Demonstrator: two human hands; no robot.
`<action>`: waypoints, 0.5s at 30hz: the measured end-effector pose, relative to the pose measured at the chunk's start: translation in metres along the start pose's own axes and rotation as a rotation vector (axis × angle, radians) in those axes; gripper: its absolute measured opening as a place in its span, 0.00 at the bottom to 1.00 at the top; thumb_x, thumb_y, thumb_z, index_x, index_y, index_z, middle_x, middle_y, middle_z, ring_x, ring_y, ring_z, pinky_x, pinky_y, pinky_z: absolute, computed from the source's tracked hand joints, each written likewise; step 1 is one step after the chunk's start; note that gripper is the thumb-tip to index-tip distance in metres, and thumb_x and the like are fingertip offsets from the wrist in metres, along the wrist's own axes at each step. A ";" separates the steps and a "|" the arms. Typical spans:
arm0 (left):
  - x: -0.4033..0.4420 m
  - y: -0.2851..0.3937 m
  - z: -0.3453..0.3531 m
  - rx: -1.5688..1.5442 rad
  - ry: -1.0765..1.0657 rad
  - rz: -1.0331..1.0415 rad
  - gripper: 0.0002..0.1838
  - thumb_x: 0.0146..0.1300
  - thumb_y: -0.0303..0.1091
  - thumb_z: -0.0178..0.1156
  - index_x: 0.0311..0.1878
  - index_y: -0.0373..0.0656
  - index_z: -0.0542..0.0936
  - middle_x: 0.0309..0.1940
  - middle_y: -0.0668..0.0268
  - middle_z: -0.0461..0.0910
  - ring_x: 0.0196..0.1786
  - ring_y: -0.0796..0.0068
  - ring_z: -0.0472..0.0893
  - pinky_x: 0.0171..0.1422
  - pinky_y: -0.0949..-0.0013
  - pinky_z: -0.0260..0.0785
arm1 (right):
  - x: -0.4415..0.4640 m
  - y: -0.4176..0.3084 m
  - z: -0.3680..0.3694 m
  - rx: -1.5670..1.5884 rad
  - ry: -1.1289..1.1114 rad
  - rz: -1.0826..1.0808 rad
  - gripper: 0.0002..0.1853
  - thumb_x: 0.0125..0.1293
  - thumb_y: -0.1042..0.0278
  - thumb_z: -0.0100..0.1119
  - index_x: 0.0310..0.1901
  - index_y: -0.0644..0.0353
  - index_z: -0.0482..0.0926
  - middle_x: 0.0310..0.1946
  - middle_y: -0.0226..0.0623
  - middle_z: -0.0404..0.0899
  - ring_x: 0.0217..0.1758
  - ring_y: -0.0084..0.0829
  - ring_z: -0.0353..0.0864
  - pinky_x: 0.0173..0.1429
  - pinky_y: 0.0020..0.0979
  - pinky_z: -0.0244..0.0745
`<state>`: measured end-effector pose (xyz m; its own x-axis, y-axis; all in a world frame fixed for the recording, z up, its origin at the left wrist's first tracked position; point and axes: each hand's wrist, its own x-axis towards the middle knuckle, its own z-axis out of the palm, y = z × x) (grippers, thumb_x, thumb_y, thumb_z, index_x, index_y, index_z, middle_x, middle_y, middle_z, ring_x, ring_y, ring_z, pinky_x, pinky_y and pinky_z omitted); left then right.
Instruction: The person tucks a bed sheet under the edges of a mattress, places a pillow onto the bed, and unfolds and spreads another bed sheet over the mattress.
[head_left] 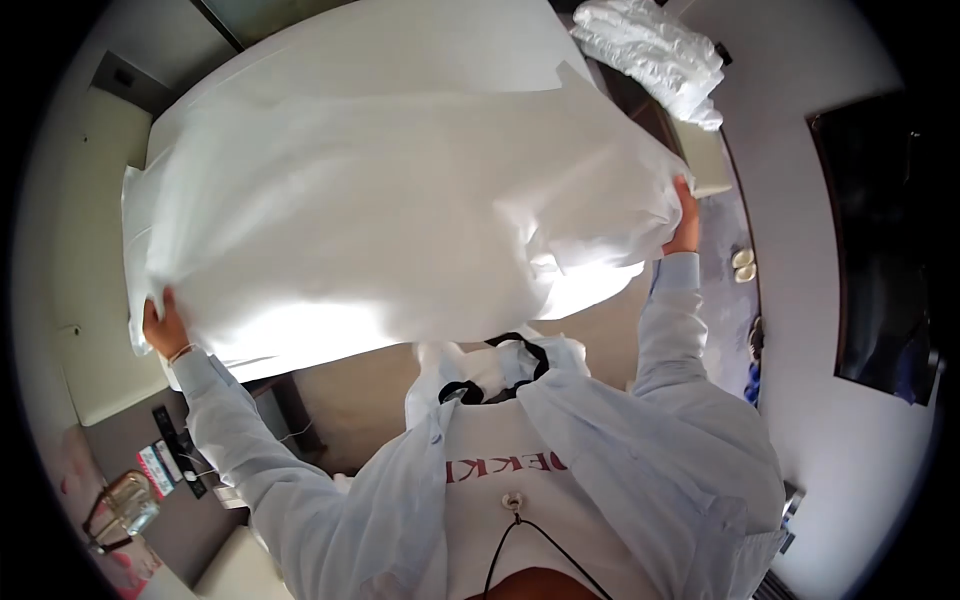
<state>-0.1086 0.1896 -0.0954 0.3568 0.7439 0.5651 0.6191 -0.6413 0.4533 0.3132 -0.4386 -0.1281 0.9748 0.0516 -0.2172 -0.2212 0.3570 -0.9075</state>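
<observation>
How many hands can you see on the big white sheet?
2. The left hand holds the white sheet near its lower left corner in the picture; the right hand holds its right edge. No other hands show.

Indoor light falls unevenly: the far part of the white sheet [400, 170] lies in soft, dull grey, while 2 large patches along its near edge glare almost to pure white and lose their detail, and the crumpled plastic [650, 60] at the upper right glints on its folds. The brown floor [350, 405] below is dim and shadowed, and the dark panel [875, 250] on the right is nearly black. Fisheye distortion bows straight lines, the corners sink into black, and fine detail looks soft and smeared.
</observation>
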 end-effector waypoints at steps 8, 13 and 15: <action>-0.202 -0.367 0.087 -0.164 -0.436 0.139 0.17 0.51 0.27 0.59 0.46 0.44 0.74 0.48 0.61 0.75 0.50 0.65 0.74 0.57 0.61 0.65 | -0.096 0.220 0.080 -0.698 -0.268 0.174 0.27 0.60 0.52 0.59 0.50 0.71 0.72 0.42 0.39 0.78 0.46 0.26 0.74 0.52 0.28 0.68; -0.232 -0.065 0.173 -0.923 -1.405 -0.842 0.22 0.66 0.47 0.48 0.60 0.47 0.66 0.52 0.66 0.73 0.52 0.70 0.73 0.57 0.68 0.64 | -0.192 0.272 0.183 -0.909 -0.565 -0.158 0.23 0.57 0.58 0.62 0.47 0.69 0.71 0.42 0.46 0.75 0.46 0.39 0.75 0.51 0.33 0.70; -0.206 0.043 0.168 -1.001 -1.367 -1.117 0.27 0.64 0.53 0.49 0.59 0.46 0.67 0.50 0.66 0.74 0.51 0.70 0.74 0.54 0.66 0.67 | -0.207 0.246 0.223 -0.929 -0.755 -0.269 0.19 0.54 0.64 0.63 0.42 0.68 0.71 0.41 0.45 0.72 0.43 0.46 0.73 0.49 0.34 0.70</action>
<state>-0.0379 0.0407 -0.3085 0.6551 0.1281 -0.7446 0.5434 0.6048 0.5822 0.0638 -0.1537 -0.2261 0.6977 0.7164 -0.0008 0.3533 -0.3451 -0.8695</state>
